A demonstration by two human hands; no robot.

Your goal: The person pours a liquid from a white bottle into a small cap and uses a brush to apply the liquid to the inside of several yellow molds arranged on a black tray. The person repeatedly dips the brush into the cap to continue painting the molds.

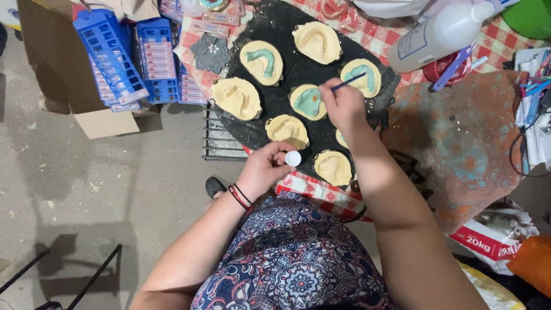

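My right hand (342, 104) grips a thin blue brush (351, 81), its tip over a yellow dental plaster mould (363, 77) coated teal. My left hand (268, 167) holds a small white round cap or pot (293, 158) just off the near edge of the black round tray (287, 69). Several yellow plaster moulds lie on the tray; the one just left of my right hand (306, 102) and another at the back (262, 61) are also coated teal, others (236, 97) are bare.
A white plastic bottle (439, 34) lies on the red-checked cloth (384, 34) at right. Blue plastic racks (135, 57) and a cardboard box (63, 63) sit at left. A stained worktop (465, 138), a metal grate (218, 138) and a printed bag (493, 235) surround me.
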